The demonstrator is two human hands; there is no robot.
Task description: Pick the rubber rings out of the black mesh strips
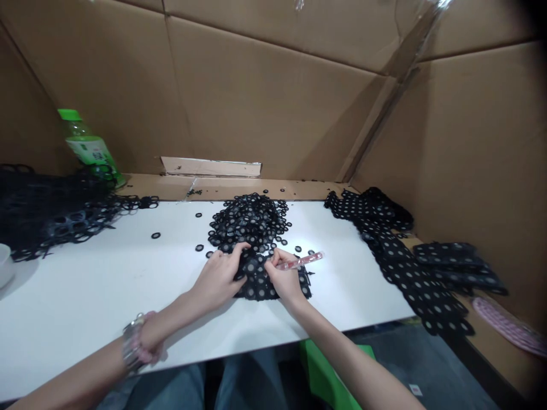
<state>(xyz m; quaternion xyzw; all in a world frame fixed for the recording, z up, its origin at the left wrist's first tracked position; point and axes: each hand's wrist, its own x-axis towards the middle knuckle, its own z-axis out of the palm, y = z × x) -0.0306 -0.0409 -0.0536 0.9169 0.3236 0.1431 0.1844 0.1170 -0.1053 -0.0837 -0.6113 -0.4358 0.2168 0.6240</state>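
In the head view a black sheet dotted with pale round spots (257, 283) lies on the white table. My left hand (222, 275) rests at its left edge, thumb and index finger spread apart. My right hand (285, 279) pinches a red pen-like stick (305, 260) with a clear covering, its back end pointing right. Those fingertips are over the sheet, hiding the stick's working end. Just behind both hands rises a heap of small black rings with pale centres (248, 219). A few loose rings (199, 247) are scattered around it.
Long dotted black strips (397, 256) hang over the table's right edge. To the left are a tangle of black ring netting (51, 210), a green-capped bottle (92, 145) and a white cup (5, 265). Cardboard walls (265, 97) enclose the back and right.
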